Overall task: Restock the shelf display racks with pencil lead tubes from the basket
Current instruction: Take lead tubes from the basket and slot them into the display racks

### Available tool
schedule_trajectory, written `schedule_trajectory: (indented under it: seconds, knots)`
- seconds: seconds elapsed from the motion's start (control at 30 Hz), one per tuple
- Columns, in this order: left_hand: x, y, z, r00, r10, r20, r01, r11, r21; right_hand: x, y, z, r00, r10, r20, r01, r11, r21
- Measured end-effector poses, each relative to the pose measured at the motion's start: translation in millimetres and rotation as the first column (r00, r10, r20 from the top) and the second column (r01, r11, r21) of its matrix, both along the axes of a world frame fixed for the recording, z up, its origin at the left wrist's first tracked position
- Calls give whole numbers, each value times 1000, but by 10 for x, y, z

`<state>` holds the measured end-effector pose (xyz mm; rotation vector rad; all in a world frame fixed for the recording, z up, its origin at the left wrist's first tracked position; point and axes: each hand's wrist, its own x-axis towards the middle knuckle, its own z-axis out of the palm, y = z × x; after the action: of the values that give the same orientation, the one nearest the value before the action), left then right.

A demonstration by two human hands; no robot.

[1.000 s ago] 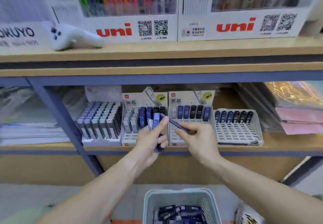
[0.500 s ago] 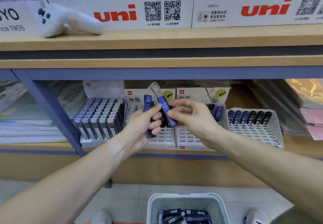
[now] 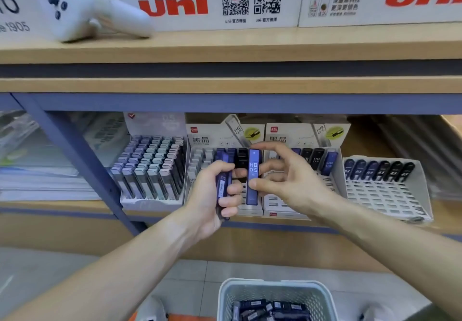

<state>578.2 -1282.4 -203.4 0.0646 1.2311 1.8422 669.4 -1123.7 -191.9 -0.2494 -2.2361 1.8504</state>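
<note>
Stationery shelf racks (image 3: 386,190) remain part-empty: right hand (image 3: 287,180) pinches a blue HB tube (image 3: 252,178), left hand (image 3: 215,193) grips spares, six-o'clock basket (image 3: 275,293) still stocked.

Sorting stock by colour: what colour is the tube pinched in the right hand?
Blue tube, white "HB 0.5" lettering; head view.

Bright, even overhead light; soft shadow under upper shelf (image 3: 225,53). White controller (image 3: 95,13) smeared by motion blur. Wide-angle bend at edges, shelf lines bowing. Basket (image 3: 275,293) and floor soft, slightly unfocused. No harsh glare.
</note>
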Motion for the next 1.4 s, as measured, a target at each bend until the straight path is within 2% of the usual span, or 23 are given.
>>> schedule_trajectory:
  seconds: [0.27, 0.47, 0.67, 0.8, 1.0, 1.17, 1.4]
  knots:
    - [-44, 29, -78, 995, 55, 81, -57, 998, 22, -156, 39, -177, 966, -251, -66, 258, 954, 152]
    - [-89, -77, -152, 997, 58, 55, -52, 993, -105, -264, 58, -226, 939, -325, -116, 345, 898, 273]
    - [-131, -234, -208, 997, 32, -68, -49, 963, -265, -391, -54, -298, 947, -271, -174, 317, 880, 353]
    - [-159, -326, -253, 997, 22, -79, -45, 954, -298, -478, -123, -364, 950, -252, -183, 308, 849, 430]
    - [-210, -412, -275, 1000, -20, -20, 13, 952, -307, -580, -169, -392, 959, -213, -189, 281, 807, 519]
    - [-208, -410, -269, 1000, 1, 18, 3, 973, -232, -595, -172, -343, 971, -174, -164, 237, 787, 570]
    - [-198, -415, -277, 1000, 12, 2, -11, 980, -199, -603, -183, -346, 981, -131, -140, 190, 766, 614]
